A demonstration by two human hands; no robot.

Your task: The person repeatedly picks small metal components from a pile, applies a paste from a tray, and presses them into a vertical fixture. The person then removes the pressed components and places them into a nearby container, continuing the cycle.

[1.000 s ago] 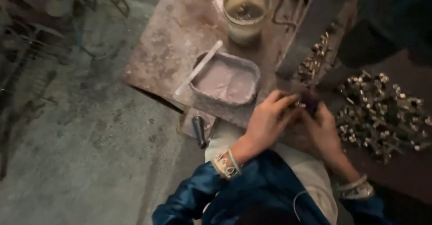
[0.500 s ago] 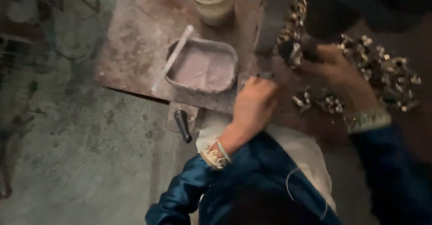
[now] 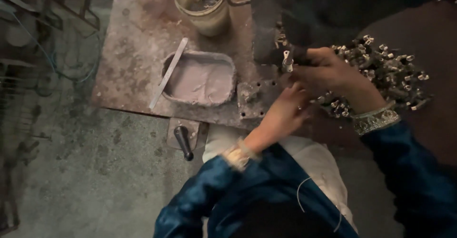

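Looking down from head height, a person in blue velvet sleeves works at a rusty metal worktop (image 3: 128, 57). The right hand (image 3: 328, 71) has its fingers pinched together on a small metal fitting (image 3: 287, 60), held upright at the worktop's right edge, against a dark machine part. The left hand (image 3: 285, 114) sits just below it, near a small plate with holes (image 3: 257, 95); its fingers curl inward, and I cannot tell whether they grip anything. A heap of similar small metal fittings (image 3: 385, 76) lies to the right, behind the right hand's wrist.

On the worktop, left of the hands, stands a shallow rectangular tray of pale pinkish paste (image 3: 200, 78) with a flat metal strip (image 3: 169, 73) leaning on its rim. Above it is a round yellowish tub (image 3: 202, 7), dirty, with no label that I can make out. A dark handle (image 3: 183, 142) hangs off the worktop's front edge.

Risk, as a judgement: the fitting is tiny and pinched by fingertips alone, so it could slip and drop to the floor. The fingers are also very close to the machine part, so a pinch looks possible.
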